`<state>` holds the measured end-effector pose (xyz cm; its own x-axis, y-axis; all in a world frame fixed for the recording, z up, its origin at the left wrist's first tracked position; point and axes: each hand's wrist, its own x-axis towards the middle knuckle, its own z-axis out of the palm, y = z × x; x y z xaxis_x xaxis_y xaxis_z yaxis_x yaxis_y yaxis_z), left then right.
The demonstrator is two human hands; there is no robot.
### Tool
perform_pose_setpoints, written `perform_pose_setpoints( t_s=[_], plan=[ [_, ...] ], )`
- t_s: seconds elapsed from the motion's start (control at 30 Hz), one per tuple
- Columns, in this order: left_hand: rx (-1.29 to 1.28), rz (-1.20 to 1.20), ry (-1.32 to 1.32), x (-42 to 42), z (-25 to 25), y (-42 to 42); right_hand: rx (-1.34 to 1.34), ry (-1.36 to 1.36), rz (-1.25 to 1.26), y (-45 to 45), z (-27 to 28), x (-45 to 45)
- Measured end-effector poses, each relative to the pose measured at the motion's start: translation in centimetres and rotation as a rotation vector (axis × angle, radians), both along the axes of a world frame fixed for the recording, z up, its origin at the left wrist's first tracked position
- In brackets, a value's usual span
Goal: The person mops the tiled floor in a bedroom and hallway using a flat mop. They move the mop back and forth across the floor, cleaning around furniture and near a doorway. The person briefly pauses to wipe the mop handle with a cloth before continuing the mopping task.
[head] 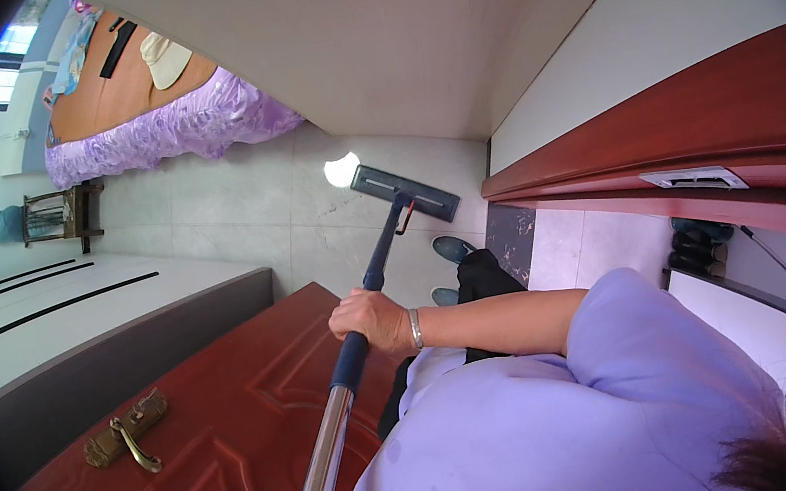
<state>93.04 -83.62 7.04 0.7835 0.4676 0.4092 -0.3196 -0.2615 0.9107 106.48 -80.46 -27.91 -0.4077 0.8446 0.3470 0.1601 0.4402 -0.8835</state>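
My right hand (371, 321) is closed around the dark blue grip of a flat mop's pole, with a silver bracelet (416, 329) on the wrist. Below the grip in the picture, the shiny metal pole (319, 467) runs out past the bottom edge. The mop's dark rectangular head (424, 199) lies on the grey tiled floor (235, 192), slanted, with a red clip (404, 219) at its joint. Close to the head are my feet in dark shoes (452, 249). My left hand is out of view.
A red wooden door (236, 418) with a brass handle (136, 443) stands beside the pole. Opposite is the red door frame (648, 127), with a dark stone threshold (509, 233) below. A beige panel (379, 36), a bed with a purple skirt (174, 133) and a white cabinet (56, 315) border the floor.
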Motion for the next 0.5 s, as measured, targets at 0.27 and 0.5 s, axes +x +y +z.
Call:
perform_pose_setpoints(
  t_s=[0.27, 0.5],
  plan=[
    [0.027, 0.166, 0.009, 1.2, 0.9, -0.2, 0.020, -0.017, 0.120, 2.1, 1.7, 2.5],
    [0.120, 0.198, -0.119, 0.0, -3.4, 0.9, 0.056, -0.088, 0.068, 5.0, 0.2, 3.0]
  ],
)
